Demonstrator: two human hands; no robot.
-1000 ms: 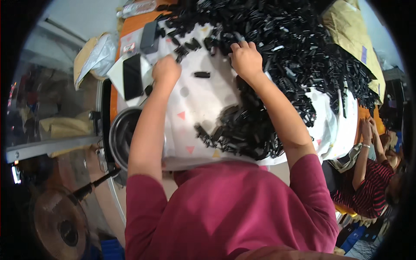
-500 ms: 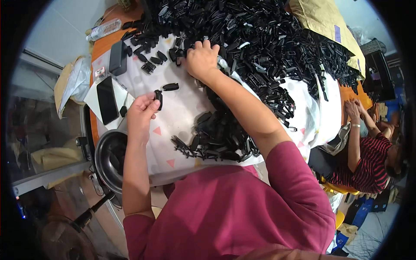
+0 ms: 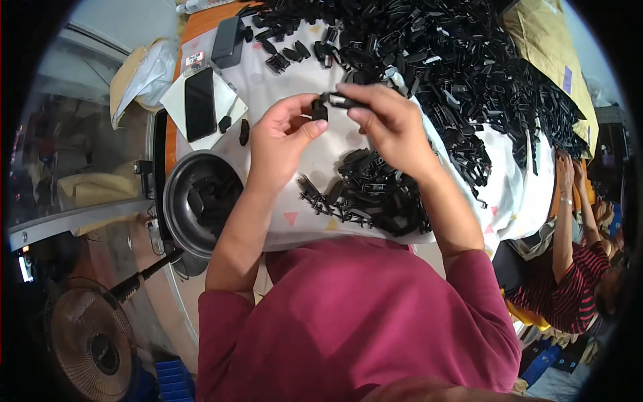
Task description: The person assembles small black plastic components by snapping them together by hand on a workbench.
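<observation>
Above the white patterned cloth, my two hands meet. My left hand (image 3: 280,137) pinches a small black plastic part (image 3: 320,110) between thumb and fingers. My right hand (image 3: 396,130) grips another black plastic piece (image 3: 343,101), longer and with a shiny spot, its end against or very close to the left one; whether they are joined I cannot tell. Below the right hand lies a smaller heap of black parts (image 3: 385,194), several with thin cross-shaped bits. A single black oblong part (image 3: 244,132) rests on the cloth left of my left hand.
A huge pile of black plastic parts (image 3: 435,67) covers the far right. To the left are a dark bowl (image 3: 173,214) holding black parts, a phone (image 3: 200,107) and a dark grey box (image 3: 228,41). A fan (image 3: 90,342) stands lower left; a co-worker (image 3: 569,261) sits at right.
My right hand has come back from the far pile toward me, now with a black piece in it beside my left hand. My left hand still holds its part. The view has shifted.
</observation>
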